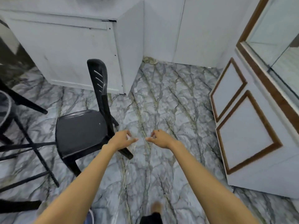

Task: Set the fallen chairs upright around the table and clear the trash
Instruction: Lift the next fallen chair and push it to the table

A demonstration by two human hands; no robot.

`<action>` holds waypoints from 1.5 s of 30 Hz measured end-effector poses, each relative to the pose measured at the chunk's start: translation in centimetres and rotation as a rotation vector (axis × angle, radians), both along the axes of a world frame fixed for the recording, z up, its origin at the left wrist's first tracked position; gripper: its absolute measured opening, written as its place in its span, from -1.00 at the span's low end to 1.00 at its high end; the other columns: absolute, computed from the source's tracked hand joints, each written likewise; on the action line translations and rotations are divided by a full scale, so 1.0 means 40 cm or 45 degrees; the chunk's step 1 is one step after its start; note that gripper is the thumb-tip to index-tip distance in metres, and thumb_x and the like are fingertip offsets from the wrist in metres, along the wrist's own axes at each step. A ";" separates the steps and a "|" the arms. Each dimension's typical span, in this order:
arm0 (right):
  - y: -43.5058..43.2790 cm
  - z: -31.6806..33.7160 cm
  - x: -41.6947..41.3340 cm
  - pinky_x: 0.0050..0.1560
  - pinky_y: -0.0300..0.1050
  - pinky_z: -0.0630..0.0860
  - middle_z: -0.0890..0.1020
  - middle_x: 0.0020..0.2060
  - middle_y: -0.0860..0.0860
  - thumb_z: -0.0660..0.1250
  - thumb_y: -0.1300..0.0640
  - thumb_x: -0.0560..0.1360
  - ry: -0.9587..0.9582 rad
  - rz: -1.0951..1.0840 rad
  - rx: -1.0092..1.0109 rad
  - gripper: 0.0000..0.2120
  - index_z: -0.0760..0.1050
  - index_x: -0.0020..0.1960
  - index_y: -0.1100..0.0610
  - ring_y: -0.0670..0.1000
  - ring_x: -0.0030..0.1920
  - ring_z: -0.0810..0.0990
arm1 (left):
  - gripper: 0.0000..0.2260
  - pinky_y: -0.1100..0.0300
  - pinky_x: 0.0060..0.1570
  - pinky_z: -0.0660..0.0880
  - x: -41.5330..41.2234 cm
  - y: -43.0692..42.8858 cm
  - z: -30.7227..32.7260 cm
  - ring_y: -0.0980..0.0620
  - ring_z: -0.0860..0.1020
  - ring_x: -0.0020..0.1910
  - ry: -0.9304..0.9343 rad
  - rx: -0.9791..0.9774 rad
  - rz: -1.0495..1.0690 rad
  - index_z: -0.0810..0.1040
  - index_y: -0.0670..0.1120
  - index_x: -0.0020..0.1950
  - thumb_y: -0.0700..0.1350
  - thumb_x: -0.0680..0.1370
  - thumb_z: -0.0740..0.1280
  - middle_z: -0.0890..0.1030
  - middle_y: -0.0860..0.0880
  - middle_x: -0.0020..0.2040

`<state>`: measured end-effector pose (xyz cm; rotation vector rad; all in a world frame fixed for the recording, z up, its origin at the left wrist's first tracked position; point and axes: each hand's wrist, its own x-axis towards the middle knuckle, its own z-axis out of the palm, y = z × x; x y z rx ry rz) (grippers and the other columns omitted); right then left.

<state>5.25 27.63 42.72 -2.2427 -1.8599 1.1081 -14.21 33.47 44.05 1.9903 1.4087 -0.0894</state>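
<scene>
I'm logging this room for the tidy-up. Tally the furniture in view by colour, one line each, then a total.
Black, 2: the upright black plastic chair and the black-legged table at the left edge.
White, 2: the plain white cabinet behind the chair and the white cabinet with brown-trimmed panels on the right.
Total: 4.

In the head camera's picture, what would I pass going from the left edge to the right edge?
Black table legs → black chair → left hand → right hand → white cabinet with brown-trimmed doors.
</scene>
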 end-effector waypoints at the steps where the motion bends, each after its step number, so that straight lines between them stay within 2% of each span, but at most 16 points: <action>1: 0.041 -0.008 0.027 0.22 0.10 0.44 0.42 0.29 0.14 0.12 -0.33 0.49 0.002 0.035 -0.010 -0.37 0.35 0.32 0.13 0.15 0.23 0.45 | -0.54 0.16 -0.10 0.41 0.025 0.030 -0.009 -0.01 0.48 -0.07 0.009 -0.008 0.037 0.46 -0.13 0.13 0.23 0.46 0.28 0.55 -0.09 0.01; 4: 0.170 -0.027 0.122 0.19 0.06 0.44 0.42 0.28 0.14 0.14 -0.30 0.51 0.018 0.122 -0.003 -0.41 0.34 0.31 0.14 0.15 0.22 0.45 | -0.57 0.17 -0.12 0.41 0.116 0.124 -0.040 -0.02 0.50 -0.08 -0.006 -0.019 0.120 0.45 -0.13 0.07 0.21 0.47 0.29 0.57 -0.10 -0.03; 6: 0.257 -0.029 0.195 0.16 0.01 0.42 0.42 0.29 0.15 0.14 -0.27 0.52 0.021 0.157 -0.001 -0.42 0.34 0.32 0.16 0.15 0.23 0.44 | -0.62 0.19 -0.13 0.37 0.185 0.187 -0.055 -0.01 0.48 -0.08 -0.015 -0.035 0.163 0.42 -0.10 0.03 0.20 0.48 0.29 0.58 -0.12 0.02; 12: 0.504 -0.006 0.377 0.20 0.02 0.41 0.39 0.31 0.16 0.14 -0.24 0.54 0.026 0.301 0.005 -0.43 0.34 0.34 0.16 0.16 0.26 0.43 | -0.50 0.19 -0.11 0.35 0.361 0.375 -0.042 -0.06 0.50 0.07 0.011 -0.063 0.312 0.43 -0.16 0.20 0.21 0.48 0.28 0.55 -0.14 0.17; 18: 0.771 -0.020 0.472 0.18 0.01 0.40 0.38 0.33 0.15 0.13 -0.26 0.53 0.002 0.577 0.045 -0.43 0.35 0.32 0.15 0.15 0.26 0.43 | -0.53 0.21 -0.19 0.35 0.464 0.535 -0.045 -0.02 0.49 -0.05 -0.062 -0.007 0.598 0.46 -0.15 0.16 0.19 0.46 0.32 0.57 -0.13 0.05; 20: 0.865 -0.023 0.488 0.18 0.03 0.41 0.39 0.32 0.16 0.13 -0.27 0.53 -0.018 0.702 0.055 -0.43 0.34 0.32 0.15 0.16 0.24 0.44 | -0.55 0.26 -0.28 0.35 0.492 0.575 -0.051 0.01 0.48 -0.07 -0.081 0.011 0.730 0.46 -0.15 0.14 0.19 0.46 0.32 0.54 -0.08 -0.02; 22: 0.951 -0.027 0.496 0.21 0.06 0.42 0.41 0.31 0.16 0.13 -0.28 0.52 -0.017 0.829 0.068 -0.43 0.36 0.31 0.14 0.16 0.24 0.44 | -0.61 0.31 -0.30 0.33 0.519 0.608 -0.049 -0.01 0.49 -0.07 -0.074 0.053 0.870 0.46 -0.13 0.07 0.16 0.47 0.32 0.51 -0.02 -0.11; 23: 0.989 -0.027 0.499 0.20 0.05 0.42 0.42 0.30 0.15 0.14 -0.28 0.51 -0.018 0.896 0.077 -0.43 0.37 0.29 0.14 0.15 0.24 0.44 | -0.63 0.27 -0.27 0.34 0.535 0.622 -0.045 -0.04 0.51 -0.04 -0.073 0.060 0.947 0.46 -0.13 0.07 0.15 0.48 0.31 0.50 -0.01 -0.13; 25: 1.053 -0.023 0.510 0.16 0.01 0.42 0.44 0.27 0.15 0.14 -0.29 0.51 -0.028 1.036 0.082 -0.43 0.39 0.28 0.14 0.14 0.23 0.45 | -0.59 0.21 -0.14 0.35 0.567 0.650 -0.038 -0.08 0.53 0.05 -0.086 0.056 1.099 0.47 -0.15 0.12 0.15 0.48 0.32 0.51 -0.04 -0.09; 28: 1.132 -0.019 0.523 0.16 0.02 0.41 0.43 0.28 0.16 0.14 -0.28 0.51 0.009 1.242 0.045 -0.40 0.36 0.32 0.16 0.17 0.24 0.44 | -0.56 0.20 -0.07 0.35 0.612 0.683 -0.034 -0.08 0.54 0.08 -0.090 0.064 1.272 0.47 -0.16 0.15 0.15 0.46 0.33 0.56 -0.11 0.01; 30: 1.183 -0.022 0.521 0.16 0.06 0.44 0.44 0.24 0.16 0.12 -0.29 0.51 0.000 1.373 0.035 -0.40 0.37 0.30 0.16 0.16 0.19 0.46 | -0.56 0.20 -0.07 0.35 0.636 0.700 -0.037 -0.05 0.53 0.06 -0.082 0.066 1.384 0.48 -0.14 0.13 0.18 0.45 0.34 0.56 -0.09 0.03; 33: 1.250 -0.029 0.495 0.04 0.01 0.43 0.46 0.18 0.16 0.11 -0.29 0.52 0.005 1.538 0.045 -0.43 0.39 0.23 0.17 0.16 0.12 0.47 | -0.61 0.21 -0.08 0.34 0.654 0.716 -0.042 -0.02 0.49 -0.02 -0.060 0.032 1.534 0.43 -0.07 0.03 0.20 0.44 0.33 0.50 -0.04 -0.04; 38: 1.353 -0.054 0.410 0.08 0.02 0.40 0.40 0.23 0.18 0.12 -0.25 0.54 0.093 1.757 -0.061 -0.46 0.34 0.31 0.15 0.20 0.14 0.45 | -0.59 0.19 -0.05 0.41 0.636 0.746 -0.061 -0.05 0.52 0.05 -0.040 0.027 1.756 0.46 -0.08 0.08 0.22 0.46 0.31 0.51 -0.03 -0.03; 41: 1.412 -0.055 0.339 0.03 -0.03 0.37 0.36 0.20 0.16 0.13 -0.24 0.54 0.128 1.849 -0.090 -0.47 0.34 0.30 0.14 0.09 0.00 0.37 | -0.57 0.18 -0.07 0.43 0.615 0.771 -0.068 -0.01 0.51 -0.02 -0.072 0.043 1.886 0.47 -0.11 0.12 0.21 0.46 0.30 0.54 -0.05 -0.02; 43: 1.451 -0.042 0.296 0.06 -0.02 0.38 0.38 0.18 0.14 0.14 -0.24 0.53 0.155 1.916 -0.076 -0.50 0.35 0.25 0.13 0.06 -0.01 0.35 | -0.58 0.19 -0.09 0.40 0.601 0.795 -0.056 0.01 0.48 -0.06 -0.071 0.082 1.969 0.46 -0.11 0.13 0.19 0.47 0.30 0.52 -0.04 -0.04; 45: 1.488 -0.019 0.256 0.06 -0.05 0.39 0.40 0.08 0.09 0.16 -0.26 0.52 0.213 1.980 -0.031 -0.53 0.38 0.19 0.10 0.05 0.02 0.39 | -0.63 0.19 -0.08 0.41 0.591 0.814 -0.035 0.00 0.50 -0.05 -0.085 0.127 2.068 0.45 -0.06 0.08 0.19 0.47 0.30 0.53 -0.05 -0.05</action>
